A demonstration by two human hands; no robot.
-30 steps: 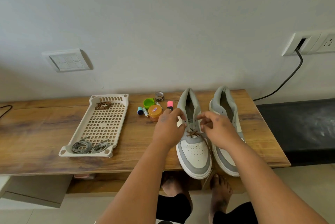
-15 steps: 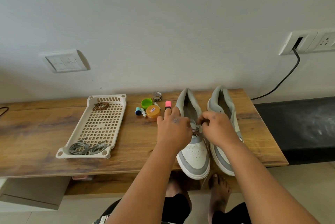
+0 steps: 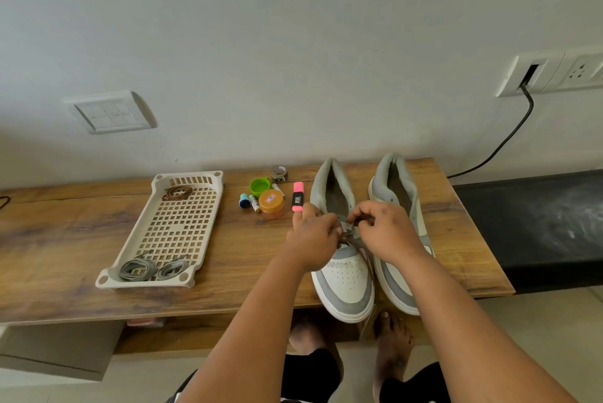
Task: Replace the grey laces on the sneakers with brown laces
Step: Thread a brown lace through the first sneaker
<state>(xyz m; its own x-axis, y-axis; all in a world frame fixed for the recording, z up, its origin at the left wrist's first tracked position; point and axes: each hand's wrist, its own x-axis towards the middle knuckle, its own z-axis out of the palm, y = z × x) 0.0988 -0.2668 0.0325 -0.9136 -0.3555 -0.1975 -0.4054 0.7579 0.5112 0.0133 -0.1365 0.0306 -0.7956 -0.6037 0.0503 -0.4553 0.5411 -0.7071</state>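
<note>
1. Brown lace sits crossed low on the left sneaker, on the worktop with its toe over the front edge.
2. Left hand and right hand both have fingers pressed together at the eyelets, apparently pinching lace ends; the exact grip is hidden.
3. Advice: steady one side, feed the tip straight, pull even, no twist.
4. Right sneaker looks unlaced.
5. Tray: spare brown lace at the far end, grey laces at the near end.
</note>
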